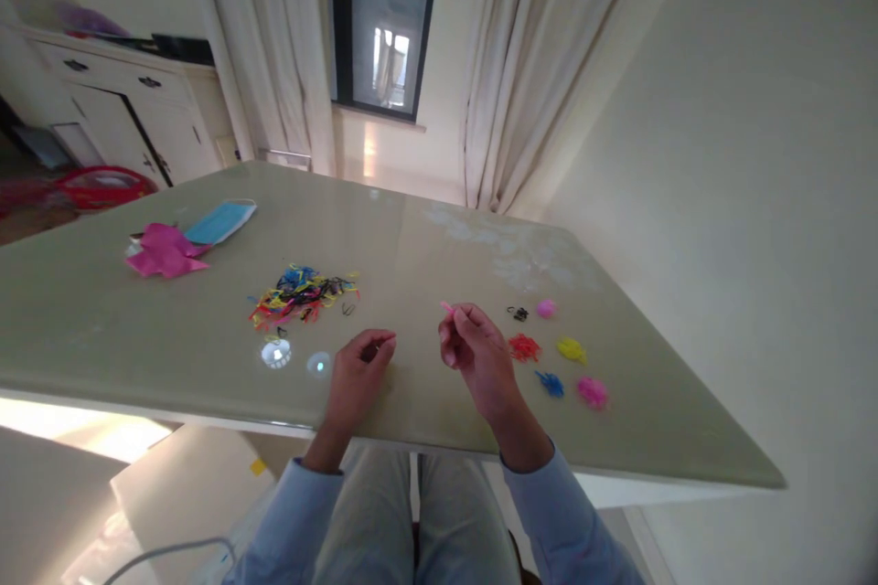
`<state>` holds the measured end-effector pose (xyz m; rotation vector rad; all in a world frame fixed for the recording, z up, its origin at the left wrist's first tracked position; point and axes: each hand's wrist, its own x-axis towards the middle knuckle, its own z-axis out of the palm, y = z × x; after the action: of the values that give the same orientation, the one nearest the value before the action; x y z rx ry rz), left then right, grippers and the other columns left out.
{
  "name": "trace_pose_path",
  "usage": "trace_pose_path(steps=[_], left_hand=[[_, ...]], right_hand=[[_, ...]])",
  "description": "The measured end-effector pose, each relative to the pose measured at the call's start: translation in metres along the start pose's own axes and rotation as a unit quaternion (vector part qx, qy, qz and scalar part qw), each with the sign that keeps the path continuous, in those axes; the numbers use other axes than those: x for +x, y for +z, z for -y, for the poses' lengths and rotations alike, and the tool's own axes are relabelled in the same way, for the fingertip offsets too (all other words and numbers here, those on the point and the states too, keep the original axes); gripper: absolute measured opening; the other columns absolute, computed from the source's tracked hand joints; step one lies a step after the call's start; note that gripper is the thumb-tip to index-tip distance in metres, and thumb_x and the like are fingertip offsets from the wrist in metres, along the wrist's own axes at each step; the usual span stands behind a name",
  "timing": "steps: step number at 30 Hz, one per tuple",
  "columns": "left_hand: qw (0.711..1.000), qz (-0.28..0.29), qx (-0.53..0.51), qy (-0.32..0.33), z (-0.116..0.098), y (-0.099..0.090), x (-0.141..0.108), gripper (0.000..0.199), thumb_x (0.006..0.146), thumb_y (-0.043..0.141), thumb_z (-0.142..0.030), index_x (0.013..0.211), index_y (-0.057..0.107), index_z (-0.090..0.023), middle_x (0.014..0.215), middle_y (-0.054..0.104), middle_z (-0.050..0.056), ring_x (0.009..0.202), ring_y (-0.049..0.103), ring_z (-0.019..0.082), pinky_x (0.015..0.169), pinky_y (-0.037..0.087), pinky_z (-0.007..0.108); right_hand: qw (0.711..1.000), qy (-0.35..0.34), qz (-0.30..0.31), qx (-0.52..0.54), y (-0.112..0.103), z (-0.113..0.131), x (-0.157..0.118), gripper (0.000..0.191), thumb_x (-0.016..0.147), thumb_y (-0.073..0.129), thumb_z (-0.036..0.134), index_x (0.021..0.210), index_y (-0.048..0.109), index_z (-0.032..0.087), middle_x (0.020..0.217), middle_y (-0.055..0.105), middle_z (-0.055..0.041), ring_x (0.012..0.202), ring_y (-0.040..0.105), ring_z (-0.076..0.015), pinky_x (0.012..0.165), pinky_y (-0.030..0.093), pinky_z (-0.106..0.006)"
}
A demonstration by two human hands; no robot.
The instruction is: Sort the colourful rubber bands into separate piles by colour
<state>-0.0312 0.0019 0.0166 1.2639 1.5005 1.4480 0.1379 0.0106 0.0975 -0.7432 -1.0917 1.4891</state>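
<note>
My right hand [480,361] is raised over the table with a small pink rubber band [446,307] pinched between thumb and fingertips. My left hand [360,375] hovers by the table's near side, fingers curled and thumb close against the index finger; whether anything is between them cannot be made out. Beyond it, to the left, lies a loose mixed pile of coloured rubber bands [302,294]. Right of my right hand are small single-colour heaps: black bands [519,313], red bands [524,347], blue bands [550,384], yellow bands [571,349] and two pink heaps [593,392].
A crumpled pink piece [166,251] and a blue face mask [223,222] lie at the table's far left. The glossy table [425,247] has its near edge at my lap. A wall [727,201] runs along the right; curtains and a white cabinet [165,119] stand behind.
</note>
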Motion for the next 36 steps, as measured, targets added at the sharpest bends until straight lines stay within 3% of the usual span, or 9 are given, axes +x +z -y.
trace_pose_path(steps=[7,14,30,33,36], left_hand=[[1.000,-0.016,0.018,-0.004,0.001,-0.003,0.001,0.035,0.073,0.065,-0.047,0.088,0.071,-0.016,0.083,0.073,0.006,0.072,0.064,0.018,0.068,0.049,0.028],[0.999,-0.027,0.039,-0.004,-0.003,-0.003,0.001,0.035,0.070,0.067,-0.048,0.086,0.071,-0.017,0.080,0.073,0.004,0.072,0.065,0.018,0.067,0.050,0.027],[0.996,-0.045,0.078,-0.012,-0.003,-0.006,-0.001,0.037,0.071,0.067,-0.050,0.089,0.072,-0.019,0.085,0.075,0.006,0.076,0.068,0.020,0.071,0.054,0.029],[0.994,-0.056,0.092,-0.013,-0.005,-0.007,-0.002,0.037,0.071,0.067,-0.051,0.090,0.072,-0.020,0.084,0.075,0.004,0.075,0.068,0.020,0.068,0.054,0.028],[0.993,-0.054,0.099,-0.024,-0.006,-0.008,-0.003,0.037,0.071,0.067,-0.051,0.092,0.073,-0.021,0.083,0.074,0.004,0.073,0.067,0.020,0.066,0.054,0.029]], right_hand=[[0.996,-0.013,-0.041,0.076,-0.014,0.009,-0.031,0.025,0.084,0.069,0.042,0.080,0.061,0.018,0.065,0.059,0.0032,0.045,0.046,-0.0053,0.043,0.028,-0.018],[0.989,-0.016,-0.080,0.125,-0.027,0.012,-0.044,0.024,0.081,0.073,0.040,0.081,0.066,0.017,0.063,0.058,0.0025,0.045,0.045,-0.0051,0.043,0.028,-0.018],[0.984,-0.020,-0.142,0.108,-0.052,0.018,-0.061,0.024,0.078,0.074,0.041,0.079,0.068,0.018,0.064,0.056,0.0020,0.048,0.043,-0.0064,0.043,0.031,-0.019],[0.982,-0.027,-0.164,0.090,-0.065,0.021,-0.070,0.024,0.078,0.074,0.042,0.078,0.066,0.019,0.064,0.055,0.0022,0.048,0.042,-0.0067,0.043,0.032,-0.020],[0.977,-0.040,-0.201,0.049,-0.094,0.021,-0.080,0.028,0.076,0.076,0.044,0.076,0.065,0.018,0.065,0.056,0.0026,0.048,0.042,-0.0063,0.043,0.031,-0.019]])
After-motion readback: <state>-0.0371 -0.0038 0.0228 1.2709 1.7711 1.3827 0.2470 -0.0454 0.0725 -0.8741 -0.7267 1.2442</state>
